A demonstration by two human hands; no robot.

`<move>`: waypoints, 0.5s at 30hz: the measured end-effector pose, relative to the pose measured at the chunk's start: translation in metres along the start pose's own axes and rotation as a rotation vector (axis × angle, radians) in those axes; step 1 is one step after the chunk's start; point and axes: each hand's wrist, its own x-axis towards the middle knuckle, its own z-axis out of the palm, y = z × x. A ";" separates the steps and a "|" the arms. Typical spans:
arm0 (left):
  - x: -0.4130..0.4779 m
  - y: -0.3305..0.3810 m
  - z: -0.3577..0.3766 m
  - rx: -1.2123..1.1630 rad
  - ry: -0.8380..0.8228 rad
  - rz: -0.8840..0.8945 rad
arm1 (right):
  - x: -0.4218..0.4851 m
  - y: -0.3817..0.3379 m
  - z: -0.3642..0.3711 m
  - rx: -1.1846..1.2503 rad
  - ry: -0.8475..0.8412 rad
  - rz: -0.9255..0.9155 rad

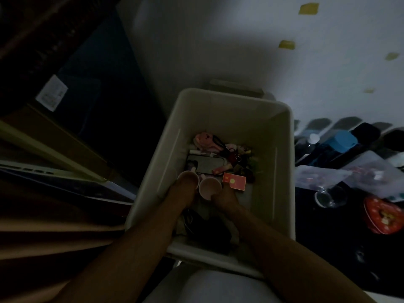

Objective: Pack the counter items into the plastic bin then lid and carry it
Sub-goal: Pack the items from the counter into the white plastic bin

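The white plastic bin [282, 171] stands open, both forearms reaching into it. A dark table [328, 248] lies well to the right of the fingers. The left hand [181, 193] holds a pink cup [185, 173], its fingers curled at the cup's mouth. The right hand [226, 199] pinches a second pink cup [207, 186] by the rim, just beside the first. A phone [206, 165] lies just beyond the fingers, a red card box [234, 181] sits just right of them, and a pink plush toy [204, 138] lies farther beyond.
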 end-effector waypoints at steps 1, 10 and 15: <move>-0.002 0.000 -0.001 0.047 0.009 0.038 | -0.003 -0.003 -0.001 -0.001 -0.006 0.026; -0.032 0.006 -0.010 0.088 0.242 0.184 | -0.027 -0.022 -0.023 0.038 -0.040 -0.075; -0.055 0.026 -0.024 0.041 0.263 0.258 | -0.039 -0.030 -0.049 0.003 -0.040 -0.243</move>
